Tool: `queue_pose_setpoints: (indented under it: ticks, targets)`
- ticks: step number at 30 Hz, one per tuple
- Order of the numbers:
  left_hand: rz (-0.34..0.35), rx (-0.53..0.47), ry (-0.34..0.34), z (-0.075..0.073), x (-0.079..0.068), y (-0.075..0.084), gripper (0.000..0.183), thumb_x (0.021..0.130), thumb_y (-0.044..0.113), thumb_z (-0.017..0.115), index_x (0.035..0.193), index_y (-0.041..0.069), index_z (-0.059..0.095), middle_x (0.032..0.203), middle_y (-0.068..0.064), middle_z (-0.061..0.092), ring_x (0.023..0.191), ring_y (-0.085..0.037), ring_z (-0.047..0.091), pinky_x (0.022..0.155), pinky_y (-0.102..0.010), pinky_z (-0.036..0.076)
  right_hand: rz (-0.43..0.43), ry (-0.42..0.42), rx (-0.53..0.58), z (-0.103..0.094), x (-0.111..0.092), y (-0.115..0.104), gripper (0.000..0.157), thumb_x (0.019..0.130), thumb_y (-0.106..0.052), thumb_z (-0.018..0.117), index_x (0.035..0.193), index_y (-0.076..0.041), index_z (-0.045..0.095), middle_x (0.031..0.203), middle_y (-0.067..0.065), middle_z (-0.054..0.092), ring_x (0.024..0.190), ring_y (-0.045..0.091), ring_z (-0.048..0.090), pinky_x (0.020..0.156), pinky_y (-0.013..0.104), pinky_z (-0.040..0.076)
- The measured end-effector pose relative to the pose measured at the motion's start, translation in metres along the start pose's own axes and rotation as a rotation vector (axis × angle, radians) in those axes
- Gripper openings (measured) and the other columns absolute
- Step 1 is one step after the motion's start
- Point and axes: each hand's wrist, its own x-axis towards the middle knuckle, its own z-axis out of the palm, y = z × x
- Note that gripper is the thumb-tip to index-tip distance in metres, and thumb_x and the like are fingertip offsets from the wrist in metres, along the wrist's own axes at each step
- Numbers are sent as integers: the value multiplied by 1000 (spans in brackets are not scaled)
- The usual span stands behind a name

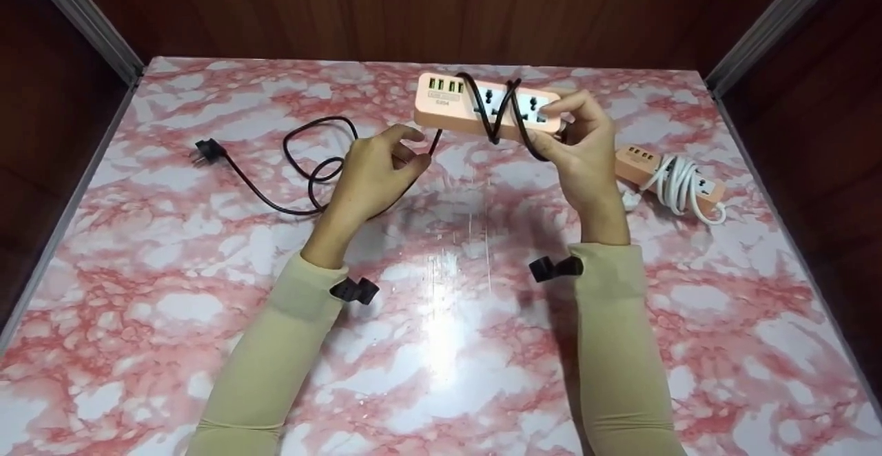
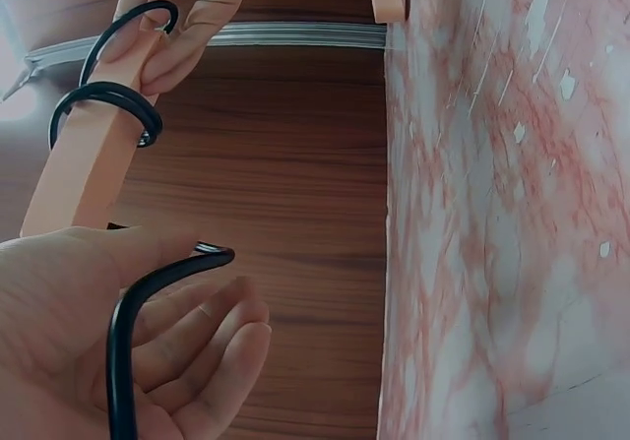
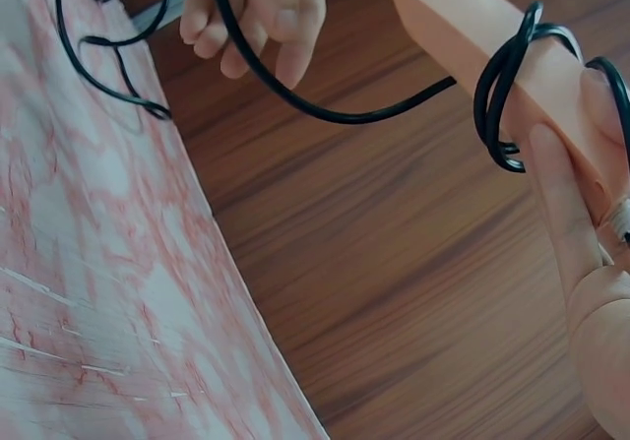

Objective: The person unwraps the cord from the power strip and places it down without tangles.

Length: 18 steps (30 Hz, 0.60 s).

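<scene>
While the right hand (image 1: 586,146) grips one strip (image 1: 448,114), left hand (image 1: 374,170) curled round its one black cord (image 2: 120,361), second strip (image 1: 632,160) on table (image 1: 400,353), one white cord (image 1: 675,184) wrapping it

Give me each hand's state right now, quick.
Left hand: open, fingers loosely bent, black power cord running across it.
Right hand: closed, holding one end of the peach power strip wrapped in that cord.

We see the counter (image 1: 406,401) brightly lit, with a white streak of glare near its middle; the walls (image 1: 441,15) are dim, and a soft shadow lies beside the right sleeve (image 1: 620,346). In the left wrist view we find bright flare at the left edge and the rail (image 2: 295,34) slightly bowed
</scene>
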Motion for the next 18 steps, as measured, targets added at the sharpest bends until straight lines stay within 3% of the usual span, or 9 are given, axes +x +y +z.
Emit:
queue_pose_setpoints:
  ticks: [9,18]
  targets:
    - [3,-20,34,4,3,-3,25,99,24,73,120,10,77,95,-8,81,83,-19,76,78,-40,58,32,-28,31,3,-1,-2,28,78,22,78,100,12,64,121,20,64,91,25,68,71,29,61]
    - [-34,-83,12,10,5,-5,17,99,23,72,112,15,80,82,-2,79,70,-14,70,66,-29,48,15,-33,7,0,-1,-2,29,78,21,78,101,11,63,117,18,65,90,23,68,71,29,62]
